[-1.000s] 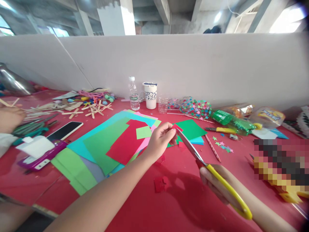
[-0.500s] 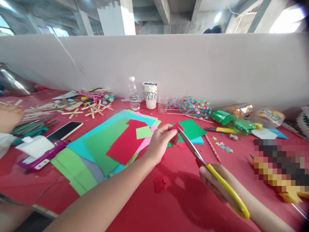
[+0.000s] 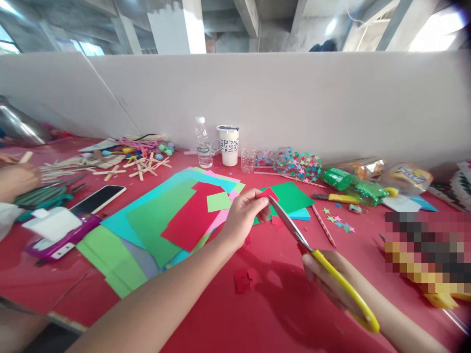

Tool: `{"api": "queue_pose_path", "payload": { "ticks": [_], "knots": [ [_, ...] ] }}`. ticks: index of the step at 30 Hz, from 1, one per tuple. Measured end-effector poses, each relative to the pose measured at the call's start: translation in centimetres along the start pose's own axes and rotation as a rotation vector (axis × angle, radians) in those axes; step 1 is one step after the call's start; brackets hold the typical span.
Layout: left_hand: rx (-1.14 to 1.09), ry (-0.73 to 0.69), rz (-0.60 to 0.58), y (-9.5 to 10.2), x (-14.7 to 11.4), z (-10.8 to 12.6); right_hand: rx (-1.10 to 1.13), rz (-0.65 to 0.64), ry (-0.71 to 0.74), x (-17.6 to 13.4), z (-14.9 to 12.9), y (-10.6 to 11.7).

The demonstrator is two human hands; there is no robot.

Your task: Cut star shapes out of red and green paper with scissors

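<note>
Between the thumb and fingers of my left hand (image 3: 245,215) is a small piece of red paper (image 3: 271,193). My right hand (image 3: 326,274) grips a pair of yellow-handled scissors (image 3: 294,230), whose blade tips meet the paper's lower edge beside my left thumb. Below my hands, a red paper scrap (image 3: 243,281) with a star-shaped cut lies on the table. A green sheet (image 3: 294,197) rests just behind the held paper. Left of my forearm spread coloured sheets, with a red sheet (image 3: 196,215) and a small light green square (image 3: 218,202) on top.
Small paper stars (image 3: 340,220) and a pencil (image 3: 324,225) lie to the right, near a utility knife (image 3: 340,198) and a green bottle (image 3: 353,185). A water bottle (image 3: 204,147) and white cup (image 3: 230,147) stand by the partition. Another person's hand (image 3: 18,176) is at far left, beyond a phone (image 3: 97,200).
My hands, the red paper and the scissors stay almost in place, with the blades shifted very slightly. At far left, the other person's hand has moved a little and shows a wooden stick.
</note>
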State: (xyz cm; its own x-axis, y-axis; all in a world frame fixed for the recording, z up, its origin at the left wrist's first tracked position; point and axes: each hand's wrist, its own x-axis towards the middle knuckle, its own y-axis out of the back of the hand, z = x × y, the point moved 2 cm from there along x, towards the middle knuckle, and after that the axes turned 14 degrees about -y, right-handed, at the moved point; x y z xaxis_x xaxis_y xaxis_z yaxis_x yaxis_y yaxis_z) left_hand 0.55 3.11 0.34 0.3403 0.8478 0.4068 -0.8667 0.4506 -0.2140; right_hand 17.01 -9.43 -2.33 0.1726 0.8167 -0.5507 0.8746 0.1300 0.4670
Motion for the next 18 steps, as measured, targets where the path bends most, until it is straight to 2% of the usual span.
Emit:
{"api": "queue_pose_path", "payload": {
  "ticks": [7,14,18],
  "knots": [
    [0.012,0.003,0.0,0.07,0.05,-0.02,0.021,0.006,-0.025,0.14,-0.13,0.04],
    [0.025,0.022,0.014,-0.01,0.04,0.23,0.039,0.009,0.018,-0.15,-0.71,0.21],
    [0.024,0.024,0.021,-0.1,0.0,0.32,0.051,0.006,-0.015,0.12,-0.44,0.15]
  ]
}}
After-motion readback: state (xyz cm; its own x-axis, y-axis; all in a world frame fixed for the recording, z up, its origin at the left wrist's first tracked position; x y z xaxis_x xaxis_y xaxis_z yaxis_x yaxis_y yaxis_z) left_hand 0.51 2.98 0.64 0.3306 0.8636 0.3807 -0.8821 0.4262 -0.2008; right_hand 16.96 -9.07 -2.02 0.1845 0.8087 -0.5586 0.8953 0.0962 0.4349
